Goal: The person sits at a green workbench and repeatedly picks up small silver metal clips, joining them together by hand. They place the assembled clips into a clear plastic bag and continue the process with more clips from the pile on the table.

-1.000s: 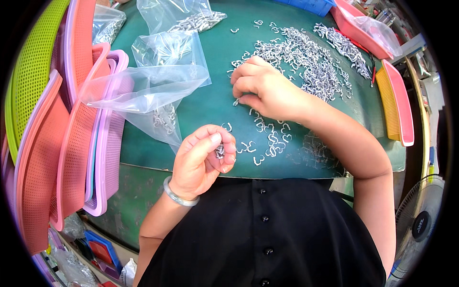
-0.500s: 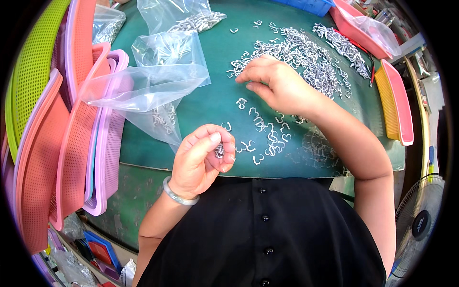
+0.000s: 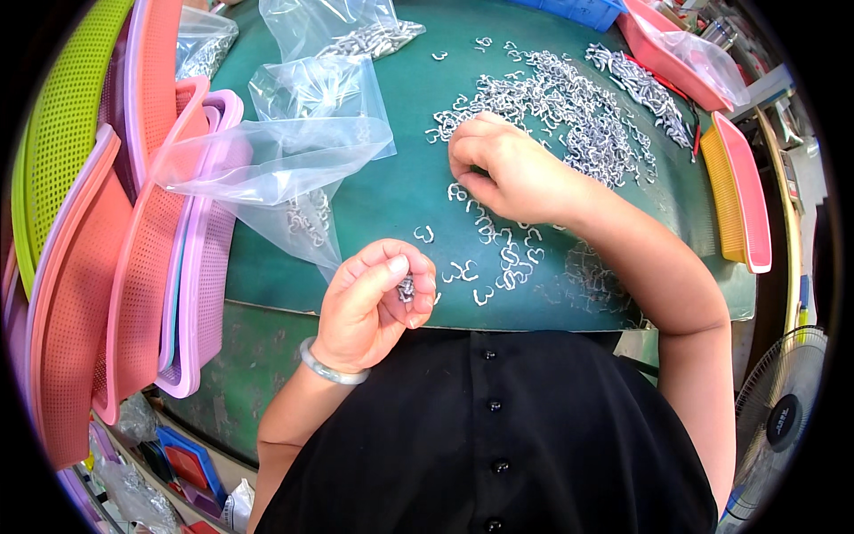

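Note:
Small silvery curved metal hooks lie in a large pile (image 3: 596, 133) on the green table, with a looser group (image 3: 509, 262) nearer to me. My left hand (image 3: 374, 289) is curled at the table's front edge around a few metal hooks (image 3: 406, 287), partly hidden by the fingers. Over the near left side of the pile is my right hand (image 3: 511, 173), its fingers bent inward and thumb drawn in. Whatever its fingertips hold is hidden. Left of my hands, a clear plastic bag (image 3: 267, 169) lies spread with some hooks inside.
Pink, purple and green perforated baskets (image 3: 142, 267) are stacked along the left. More filled clear bags (image 3: 369, 37) lie at the back. A second metal heap (image 3: 636, 89) and a red-handled tool (image 3: 696, 138) lie at the right, near a yellow-and-pink basket (image 3: 737, 191). A fan (image 3: 783, 418) stands lower right.
My right hand has drawn slightly toward me and to the right, its fingers curling in more. The left hand stays nearly in place around its hooks.

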{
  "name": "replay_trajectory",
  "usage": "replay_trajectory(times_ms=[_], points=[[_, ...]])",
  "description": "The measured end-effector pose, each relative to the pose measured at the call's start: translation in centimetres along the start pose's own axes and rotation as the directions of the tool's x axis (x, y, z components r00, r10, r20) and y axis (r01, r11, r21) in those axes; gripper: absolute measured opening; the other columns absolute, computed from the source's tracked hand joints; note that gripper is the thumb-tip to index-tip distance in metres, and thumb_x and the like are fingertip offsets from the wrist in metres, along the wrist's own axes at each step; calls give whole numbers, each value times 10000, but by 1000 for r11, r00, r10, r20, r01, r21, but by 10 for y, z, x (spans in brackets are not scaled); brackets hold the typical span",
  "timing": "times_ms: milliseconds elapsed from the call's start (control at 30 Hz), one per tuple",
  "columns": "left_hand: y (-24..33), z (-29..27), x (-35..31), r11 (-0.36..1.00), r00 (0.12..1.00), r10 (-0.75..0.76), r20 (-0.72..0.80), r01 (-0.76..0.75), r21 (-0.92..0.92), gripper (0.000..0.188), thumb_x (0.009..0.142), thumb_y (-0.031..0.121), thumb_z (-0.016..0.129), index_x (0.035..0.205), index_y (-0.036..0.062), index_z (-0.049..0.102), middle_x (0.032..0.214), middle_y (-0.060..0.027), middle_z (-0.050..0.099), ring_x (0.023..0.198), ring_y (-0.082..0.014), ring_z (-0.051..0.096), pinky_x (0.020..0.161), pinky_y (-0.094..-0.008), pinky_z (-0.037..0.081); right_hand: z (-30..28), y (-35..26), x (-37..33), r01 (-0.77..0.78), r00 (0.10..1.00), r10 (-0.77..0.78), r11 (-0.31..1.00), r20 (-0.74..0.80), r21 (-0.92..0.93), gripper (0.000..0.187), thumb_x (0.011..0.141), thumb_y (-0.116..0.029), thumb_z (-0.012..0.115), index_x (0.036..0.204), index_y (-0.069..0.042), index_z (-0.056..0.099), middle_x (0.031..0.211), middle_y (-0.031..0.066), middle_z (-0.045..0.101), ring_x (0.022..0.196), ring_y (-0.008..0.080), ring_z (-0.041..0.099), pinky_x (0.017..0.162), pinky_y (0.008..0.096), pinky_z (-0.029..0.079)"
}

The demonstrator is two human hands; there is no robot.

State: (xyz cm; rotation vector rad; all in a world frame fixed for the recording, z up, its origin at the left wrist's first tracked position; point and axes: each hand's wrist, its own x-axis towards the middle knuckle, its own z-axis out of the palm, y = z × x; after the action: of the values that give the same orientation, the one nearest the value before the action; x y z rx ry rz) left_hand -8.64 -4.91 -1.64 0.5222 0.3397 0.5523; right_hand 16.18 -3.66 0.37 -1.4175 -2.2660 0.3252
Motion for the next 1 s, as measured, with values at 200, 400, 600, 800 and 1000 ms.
replay_trajectory(times_ms=[200, 400, 600, 800, 1000], points=[[0, 1, 0, 1000, 1000, 0, -13, 0, 4, 161, 972, 139, 484, 979, 13, 583, 829, -85, 600, 695, -151, 560, 566, -254, 427, -2, -7, -1, 35, 999, -35, 999, -17, 19, 81, 731, -21, 669, 771, -25, 599, 903, 100, 597, 911, 295, 539, 840, 383, 453], [-1, 0, 0, 1000, 1000, 5, -10, -4, 21, 156, 974, 145, 474, 963, 17, 562, 857, -100, 581, 702, -158, 550, 553, -253, 434, -5, -1, -1, 14, 1000, -18, 987, 25, 162, 124, 742, 0, 670, 821, -17, 577, 905, 86, 588, 914, 271, 541, 842, 372, 445], [-1, -1, 1, 1000, 1000, 10, -2, -10, 27, 152, 972, 145, 473, 952, 20, 557, 866, -105, 570, 703, -163, 544, 547, -253, 437, -12, -6, 1, -179, 983, 171, 834, 65, 522, 41, 831, -22, 615, 840, -13, 576, 778, 56, 581, 746, 160, 537, 703, 306, 456], [-2, -1, 1, 1000, 1000, 16, -2, -16, 27, 153, 971, 141, 470, 948, 19, 560, 862, -106, 574, 694, -160, 542, 543, -251, 434, -8, -3, 0, -255, 961, 262, 724, 86, 641, 66, 868, -46, 603, 841, 2, 566, 745, 12, 573, 699, 86, 499, 664, 266, 449], [4, 1, -10, 1000, 998, 2, -55, -2, 8, 149, 961, 129, 485, 956, 15, 582, 844, -96, 600, 688, -153, 551, 548, -257, 426, -11, -14, -5, -111, 994, 107, 934, 32, 339, 42, 850, -2, 617, 864, 2, 577, 860, 57, 623, 819, 168, 596, 743, 294, 485]])
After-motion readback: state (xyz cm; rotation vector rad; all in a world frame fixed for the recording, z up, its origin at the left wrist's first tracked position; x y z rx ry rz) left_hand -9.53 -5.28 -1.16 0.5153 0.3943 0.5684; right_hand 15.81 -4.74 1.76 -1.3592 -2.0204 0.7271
